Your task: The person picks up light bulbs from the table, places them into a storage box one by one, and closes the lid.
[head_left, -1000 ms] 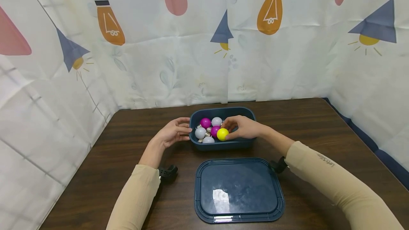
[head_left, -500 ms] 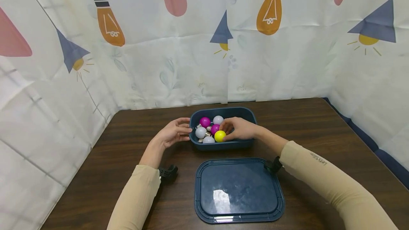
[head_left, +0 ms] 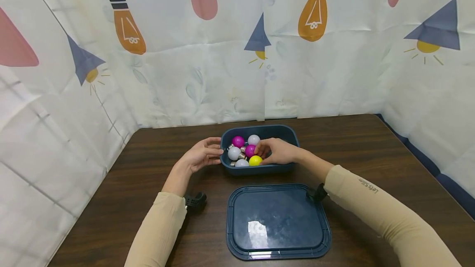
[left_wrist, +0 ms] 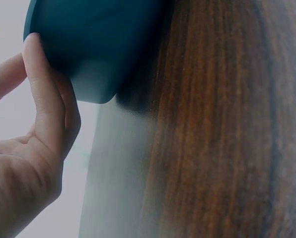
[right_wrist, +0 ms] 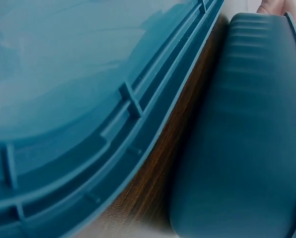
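A dark blue plastic box on the table holds several round light bulbs with metal screw bases. Left of centre in it lie white bulbs and magenta bulbs. At the box's near side, my right hand holds a yellow light bulb with thumb and curled fingers; its base is hidden behind the hand. My left hand rests its extended fingers against the box's left end. The left wrist view shows those fingers touching the outer wall and reaching the rim.
A dark blue lid lies flat on the brown wooden table, just in front of the box. Its ridged edge runs close beside the box wall in the right wrist view. Patterned white curtains stand behind the table.
My right hand has carried the yellow light bulb slightly left and lower into the box, beside the magenta one. A white bulb at the back has shifted a little right. My left hand stays put.
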A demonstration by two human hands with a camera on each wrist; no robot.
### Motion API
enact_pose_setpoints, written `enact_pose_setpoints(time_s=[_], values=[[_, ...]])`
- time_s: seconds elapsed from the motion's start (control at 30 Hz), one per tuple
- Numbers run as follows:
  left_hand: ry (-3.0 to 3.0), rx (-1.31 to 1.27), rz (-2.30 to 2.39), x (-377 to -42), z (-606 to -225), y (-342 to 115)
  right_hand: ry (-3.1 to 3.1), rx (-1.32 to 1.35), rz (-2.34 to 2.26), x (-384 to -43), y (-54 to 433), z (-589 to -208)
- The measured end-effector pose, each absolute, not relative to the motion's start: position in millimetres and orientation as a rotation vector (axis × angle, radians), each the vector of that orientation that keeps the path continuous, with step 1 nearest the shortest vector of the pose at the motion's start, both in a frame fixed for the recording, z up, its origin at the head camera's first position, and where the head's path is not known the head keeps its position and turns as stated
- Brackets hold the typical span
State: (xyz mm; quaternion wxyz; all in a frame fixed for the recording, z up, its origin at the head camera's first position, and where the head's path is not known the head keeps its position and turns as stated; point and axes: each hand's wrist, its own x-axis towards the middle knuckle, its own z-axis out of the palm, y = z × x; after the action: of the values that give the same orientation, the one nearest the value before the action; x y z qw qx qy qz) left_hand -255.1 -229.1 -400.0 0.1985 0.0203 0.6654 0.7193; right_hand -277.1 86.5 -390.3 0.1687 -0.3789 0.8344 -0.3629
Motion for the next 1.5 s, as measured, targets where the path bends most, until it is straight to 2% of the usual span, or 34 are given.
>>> enact_pose_setpoints(time_s=[0.47, 0.7, 1.5], values=[[1.941, 0.073, 1.962, -252, -401, -228, 2.401, -1.019, -1.130, -273, 105, -380], [2.027, 0.065, 1.910, -246, -397, -227, 2.405, -1.051, -1.208, -270, 127, -375], [2.162, -0.058, 1.744, -212, -389, -232, 2.594, -0.890, -1.330, -252, 204, -361]])
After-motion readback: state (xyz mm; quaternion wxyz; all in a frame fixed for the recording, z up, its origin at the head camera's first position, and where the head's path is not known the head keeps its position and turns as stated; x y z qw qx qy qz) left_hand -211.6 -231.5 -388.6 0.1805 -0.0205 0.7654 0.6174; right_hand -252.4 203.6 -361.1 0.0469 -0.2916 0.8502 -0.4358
